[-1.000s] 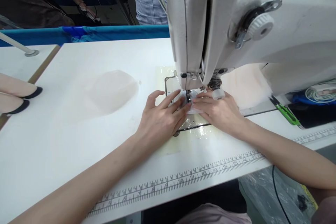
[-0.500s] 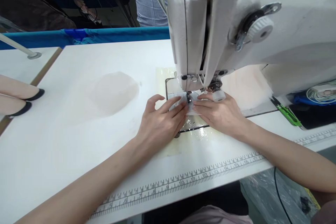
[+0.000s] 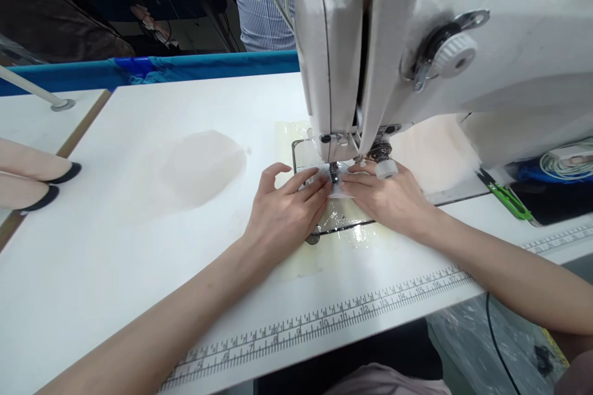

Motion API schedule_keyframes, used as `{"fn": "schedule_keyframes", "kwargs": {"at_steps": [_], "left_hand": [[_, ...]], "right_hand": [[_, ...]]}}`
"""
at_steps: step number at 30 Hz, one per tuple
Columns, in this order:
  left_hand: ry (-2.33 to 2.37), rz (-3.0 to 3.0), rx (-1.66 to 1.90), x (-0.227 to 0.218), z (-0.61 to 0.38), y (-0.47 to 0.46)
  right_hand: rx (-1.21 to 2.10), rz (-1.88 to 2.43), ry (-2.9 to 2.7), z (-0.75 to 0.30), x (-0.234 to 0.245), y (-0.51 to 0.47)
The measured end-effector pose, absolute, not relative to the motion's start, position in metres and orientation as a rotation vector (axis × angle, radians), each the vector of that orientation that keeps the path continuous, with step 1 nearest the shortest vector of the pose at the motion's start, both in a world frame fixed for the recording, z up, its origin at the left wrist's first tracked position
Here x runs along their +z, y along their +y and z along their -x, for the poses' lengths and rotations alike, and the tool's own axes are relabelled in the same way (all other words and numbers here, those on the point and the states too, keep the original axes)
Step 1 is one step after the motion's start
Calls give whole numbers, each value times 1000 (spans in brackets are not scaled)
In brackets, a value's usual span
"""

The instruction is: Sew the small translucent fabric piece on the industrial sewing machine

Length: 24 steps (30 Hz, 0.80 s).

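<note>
A small piece of thin white fabric (image 3: 343, 192) lies under the presser foot (image 3: 333, 173) of a white sewing machine (image 3: 324, 62). From the left, my left hand (image 3: 290, 207) rests on it with fingers stretched out flat, the tips close beside the foot. On the other side my right hand (image 3: 386, 197) lies with its fingers extended over the fabric's right part; some fingertips are partly hidden behind the machine's thread parts. Neither hand is closed round anything. The needle tip is too small to make out.
Green thread snips (image 3: 507, 197) lie at the right, by a dark flat object (image 3: 556, 194). Pale fabric (image 3: 430, 151) sits under the machine arm. A printed ruler (image 3: 324, 324) runs along the table's front edge. Pale rods with black ends (image 3: 37, 173) stick in from the left.
The fabric seems to have shifted slightly away from me under the foot. Both hands keep nearly the same place. The whole view has tilted a little.
</note>
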<state>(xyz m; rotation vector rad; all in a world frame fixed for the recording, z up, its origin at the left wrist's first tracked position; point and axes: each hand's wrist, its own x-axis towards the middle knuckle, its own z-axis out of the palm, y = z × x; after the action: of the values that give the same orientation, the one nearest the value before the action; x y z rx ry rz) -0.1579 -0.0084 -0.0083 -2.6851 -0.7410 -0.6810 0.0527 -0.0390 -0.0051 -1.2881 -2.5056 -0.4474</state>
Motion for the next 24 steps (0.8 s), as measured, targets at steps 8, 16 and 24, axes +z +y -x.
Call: {"fn": "schedule_keyframes", "kwargs": {"at_steps": [8,16,24], "left_hand": [[-731,2635,-691,-11,156,-5],[-747,2655,-700,-11,156,-1],[-743,2642,-724,-13,155,1]], "right_hand": [[-427,1344,-2484,-53,-8,-36],[-477,1320,-2485,-55,-13,-32],[-589,1314,-2481,-53,-12,-31]]}}
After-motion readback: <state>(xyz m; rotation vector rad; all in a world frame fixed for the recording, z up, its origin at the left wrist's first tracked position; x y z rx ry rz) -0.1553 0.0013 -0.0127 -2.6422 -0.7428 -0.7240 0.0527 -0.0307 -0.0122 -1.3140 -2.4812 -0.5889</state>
